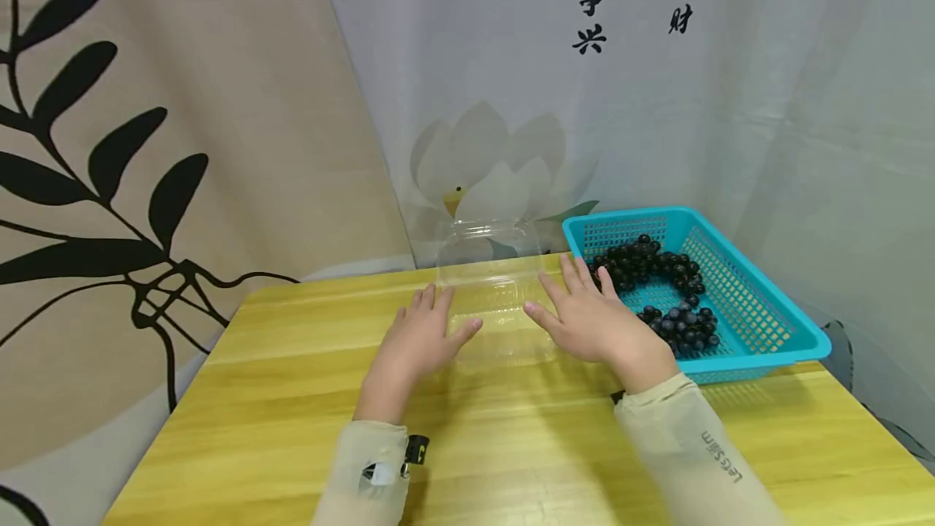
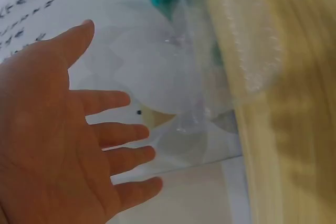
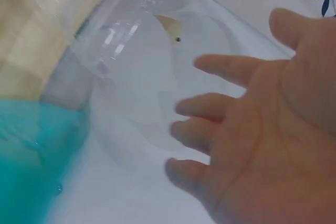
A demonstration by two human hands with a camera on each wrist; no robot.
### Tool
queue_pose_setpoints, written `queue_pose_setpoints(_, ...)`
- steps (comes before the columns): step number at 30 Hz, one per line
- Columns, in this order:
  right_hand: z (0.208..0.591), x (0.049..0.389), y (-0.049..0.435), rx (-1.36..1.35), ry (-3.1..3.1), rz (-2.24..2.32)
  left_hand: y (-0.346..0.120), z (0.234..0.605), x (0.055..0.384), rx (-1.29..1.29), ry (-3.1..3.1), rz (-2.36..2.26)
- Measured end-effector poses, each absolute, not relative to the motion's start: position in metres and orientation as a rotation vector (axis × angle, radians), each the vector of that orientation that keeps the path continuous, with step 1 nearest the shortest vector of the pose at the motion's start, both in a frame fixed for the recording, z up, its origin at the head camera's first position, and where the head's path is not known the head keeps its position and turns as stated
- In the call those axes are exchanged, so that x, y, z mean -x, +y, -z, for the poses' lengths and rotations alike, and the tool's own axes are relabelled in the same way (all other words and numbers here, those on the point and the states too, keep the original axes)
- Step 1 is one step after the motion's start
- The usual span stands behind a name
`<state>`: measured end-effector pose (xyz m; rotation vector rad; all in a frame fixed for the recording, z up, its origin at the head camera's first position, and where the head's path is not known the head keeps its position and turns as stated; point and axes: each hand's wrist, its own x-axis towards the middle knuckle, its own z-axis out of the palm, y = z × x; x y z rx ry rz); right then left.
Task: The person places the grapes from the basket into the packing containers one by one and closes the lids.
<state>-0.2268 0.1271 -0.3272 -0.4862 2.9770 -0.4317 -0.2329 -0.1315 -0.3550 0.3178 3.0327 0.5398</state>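
A clear plastic clamshell box [image 1: 504,319] stands on the wooden table with its lid raised at the back. To its left is my left hand [image 1: 418,339], fingers spread and holding nothing. My right hand [image 1: 595,319] is spread on the box's other side, between it and a blue plastic basket [image 1: 767,291]. Two bunches of dark grapes lie in the basket, the front bunch [image 1: 682,329] partly behind my right hand. Both palms look bare in the wrist views, the left hand [image 2: 68,129] and the right hand [image 3: 252,114] alike.
The yellow wooden table [image 1: 292,428] ends at the back against a hanging cloth [image 1: 643,120] with printed flowers and characters. The basket sits near the table's right edge. A dark cable [image 1: 894,428] shows beyond that edge.
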Motion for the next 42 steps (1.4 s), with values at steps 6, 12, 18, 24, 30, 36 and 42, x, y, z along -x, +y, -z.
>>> queue_pose_setpoints(6, 0.289, 0.217, 0.131, 0.495, 2.935, 0.254, -0.143, 0.37, 0.237, -0.267, 2.917, -0.646)
queue_pose_setpoints(12, 0.253, 0.213, 0.139, 0.593, 2.942, 0.08, -0.151, 0.383, 0.241, -0.287, 2.855, -0.717)
queue_pose_setpoints(18, 0.231, 0.22, 0.148, 0.601, 2.898, 0.005, -0.154, 0.397, 0.243, -0.321, 2.828, -0.722)
queue_pose_setpoints(24, 0.223, 0.25, 0.163, 0.585, 2.795, -0.018, -0.154, 0.403, 0.244, -0.327, 2.827, -0.713)
queue_pose_setpoints(30, 0.233, 0.291, 0.183, 0.587, 2.751, -0.068, -0.153, 0.407, 0.246, -0.303, 2.774, -0.767)
queue_pose_setpoints(36, 0.247, 0.326, 0.208, 0.519, 2.76, -0.078, -0.155, 0.415, 0.246, -0.318, 2.706, -0.831)
queue_pose_setpoints(42, 0.258, 0.351, 0.226, 0.501, 2.785, -0.072, -0.158, 0.415, 0.249, -0.317, 2.709, -0.802)
